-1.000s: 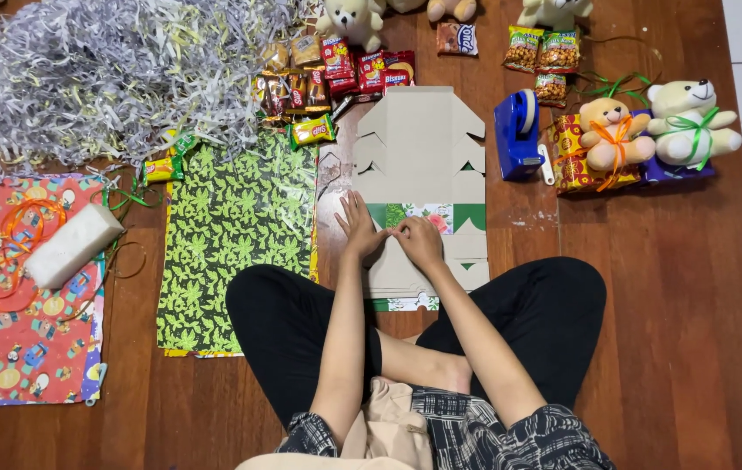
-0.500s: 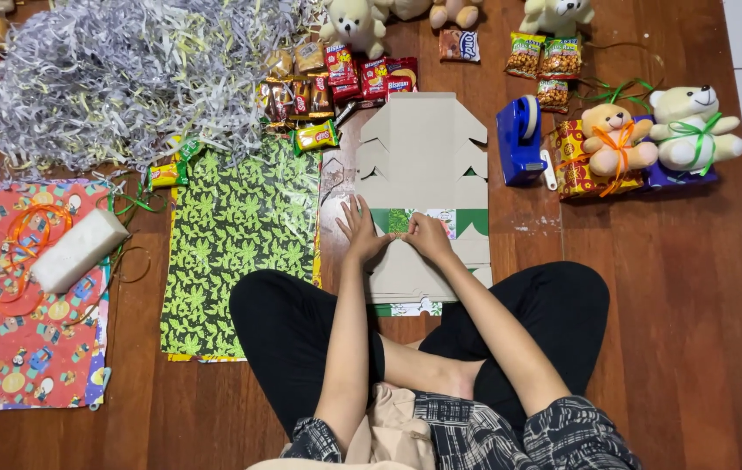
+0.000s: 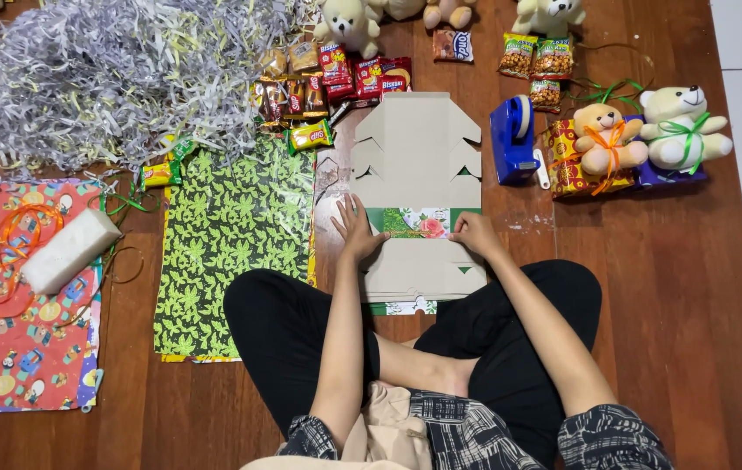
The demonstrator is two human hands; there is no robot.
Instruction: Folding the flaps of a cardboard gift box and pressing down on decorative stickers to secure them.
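Observation:
A flat grey die-cut cardboard box blank [image 3: 416, 157] lies on the wooden floor in front of my crossed legs, with a green floral printed strip [image 3: 414, 223] showing across its middle. My left hand [image 3: 356, 230] presses flat on the blank's left side, fingers spread. On the right side my right hand [image 3: 476, 235] rests with its fingers curled over the edge of the lower folded panel [image 3: 414, 270]. Neither hand lifts the card off the floor.
Green leaf-print wrapping paper [image 3: 231, 244] lies left of the box. A red patterned sheet with a white block [image 3: 66, 252] and orange ribbon is far left. Shredded paper [image 3: 118, 78], snack packets [image 3: 336, 74], a blue tape dispenser [image 3: 514, 139] and teddy bears [image 3: 614, 139] surround.
My hands have spread apart along the box blank, the left to its left side and the right to its right side. The lower panel now lies folded up, with the floral strip showing between them.

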